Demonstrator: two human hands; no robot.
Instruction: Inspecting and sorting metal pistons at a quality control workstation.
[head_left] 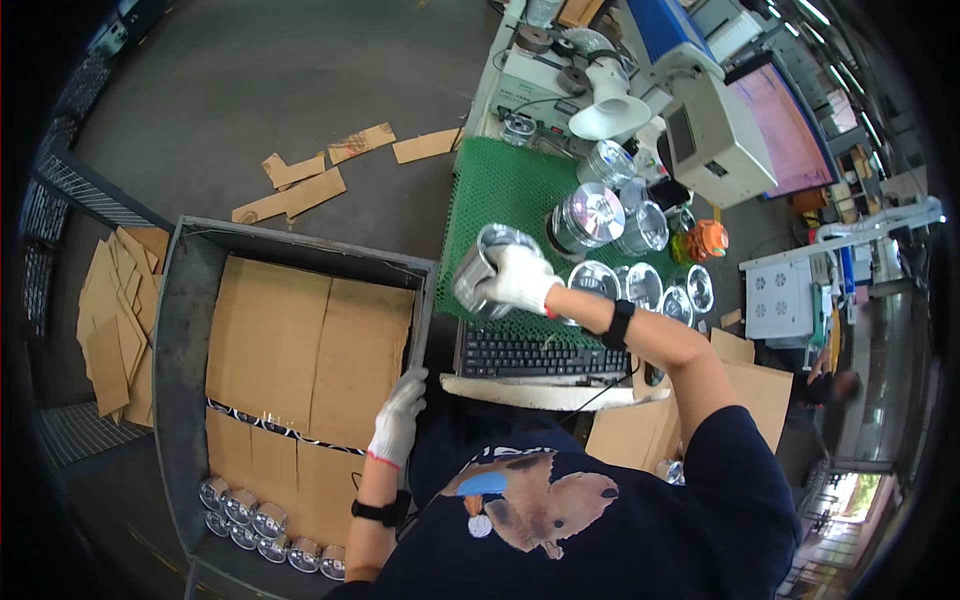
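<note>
My right hand (522,281), in a white glove, is closed on a shiny metal piston-like cylinder (466,280) at the left edge of the green mat (485,185). Part of that cylinder is hidden behind the glove. My left hand (398,418), also gloved, lies with its fingers stretched out on the right rim of a grey metal bin (427,300). Farther right on the mat stand more cylinders, among them a stacked pair (588,218). Inside the bin, several similar cylinders (270,520) are lined up along the near side on cardboard (265,340).
A black keyboard (540,355) sits on a shelf before the mat. Behind are a white lamp-like cone (608,105), a boxy instrument head (720,140) and a monitor (785,130). Cardboard scraps (310,190) lie on the floor, and a cardboard pile (118,320) is left of the bin.
</note>
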